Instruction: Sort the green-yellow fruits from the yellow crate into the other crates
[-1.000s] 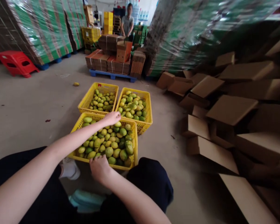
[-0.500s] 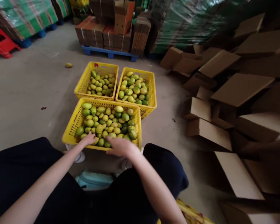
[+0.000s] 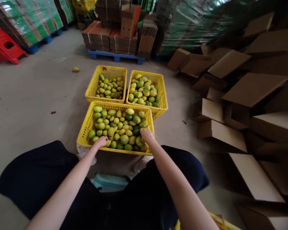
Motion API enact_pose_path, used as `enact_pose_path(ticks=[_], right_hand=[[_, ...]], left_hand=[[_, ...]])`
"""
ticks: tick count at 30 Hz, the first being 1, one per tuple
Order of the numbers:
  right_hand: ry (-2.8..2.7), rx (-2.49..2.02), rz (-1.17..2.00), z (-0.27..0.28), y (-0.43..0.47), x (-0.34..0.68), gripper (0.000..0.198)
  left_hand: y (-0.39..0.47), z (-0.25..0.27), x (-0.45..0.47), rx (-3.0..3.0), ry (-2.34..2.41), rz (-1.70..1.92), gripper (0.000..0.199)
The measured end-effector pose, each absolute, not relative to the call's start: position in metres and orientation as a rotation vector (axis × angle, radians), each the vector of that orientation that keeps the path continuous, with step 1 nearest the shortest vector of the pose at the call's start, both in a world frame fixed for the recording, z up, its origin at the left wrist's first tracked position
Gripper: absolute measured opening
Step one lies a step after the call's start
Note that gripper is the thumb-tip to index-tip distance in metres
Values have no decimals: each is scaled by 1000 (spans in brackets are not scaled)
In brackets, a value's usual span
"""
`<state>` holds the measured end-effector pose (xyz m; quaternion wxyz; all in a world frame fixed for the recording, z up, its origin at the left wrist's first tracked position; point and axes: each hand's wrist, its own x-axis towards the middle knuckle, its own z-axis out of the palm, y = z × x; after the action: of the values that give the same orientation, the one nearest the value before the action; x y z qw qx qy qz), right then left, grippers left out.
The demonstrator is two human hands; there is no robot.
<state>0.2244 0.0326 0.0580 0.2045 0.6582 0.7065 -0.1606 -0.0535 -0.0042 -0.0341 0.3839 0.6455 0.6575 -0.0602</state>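
A yellow plastic crate full of green and yellow lemons stands right before my knees. My left hand is over its near side, left of the middle, with the fingers curled; a yellow lemon lies against it, and whatever may be under the fingers is hidden. At the crate's right end my right hand is closed among the lemons, its fingers around a green lemon that is mostly covered.
Two more yellow crates of lemons, left and right, adjoin the far side. One lemon lies on the floor. Cardboard boxes pile up at right. Behind are a blue pallet with flattened cartons and a red stool.
My right hand has moved from the crate's near middle to its right end, and its fingers have closed. My left hand stays near the same spot, more curled. The view has shifted slightly left.
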Motion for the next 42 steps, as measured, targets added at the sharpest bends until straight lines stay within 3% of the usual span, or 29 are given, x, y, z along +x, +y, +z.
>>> enact_pose_path(ticks=[3, 6, 8, 11, 12, 16, 21, 24, 29, 36, 38, 42], right_hand=[[2004, 1909, -532, 64, 42, 228, 57], [2126, 2066, -678, 84, 50, 224, 49], [2328, 2283, -1174, 105, 49, 221, 46], [2410, 2221, -2549, 143, 36, 223, 48], [2348, 2105, -2840, 155, 31, 226, 50], [2044, 1907, -3275, 186, 15, 232, 51], [1433, 1604, -3877, 181, 19, 221, 45], [1236, 1474, -3929, 175, 23, 216, 45], [1338, 1517, -3732, 175, 22, 215, 47], [1229, 1508, -3699, 183, 16, 210, 39], [1122, 1466, -3766, 187, 15, 208, 36], [1098, 1509, -3767, 197, 12, 201, 37]], left_hand=[[-5, -31, -53, 1650, 1679, -147, 21], [-7, -30, -53, 1667, 1675, -153, 25], [-7, -30, -53, 1675, 1671, -161, 27], [-8, -30, -55, 1684, 1658, -184, 28], [-8, -30, -56, 1686, 1651, -196, 29], [-8, -29, -56, 1693, 1619, -251, 33], [-4, -28, -50, 1653, 1598, -329, 38], [-2, -25, -46, 1629, 1609, -319, 27], [2, -8, -50, 1526, 1671, -167, 21], [47, 71, -37, 1172, 1531, 320, 67], [61, 105, -32, 1075, 1393, 489, 72], [64, 160, -24, 642, 903, 874, 51]])
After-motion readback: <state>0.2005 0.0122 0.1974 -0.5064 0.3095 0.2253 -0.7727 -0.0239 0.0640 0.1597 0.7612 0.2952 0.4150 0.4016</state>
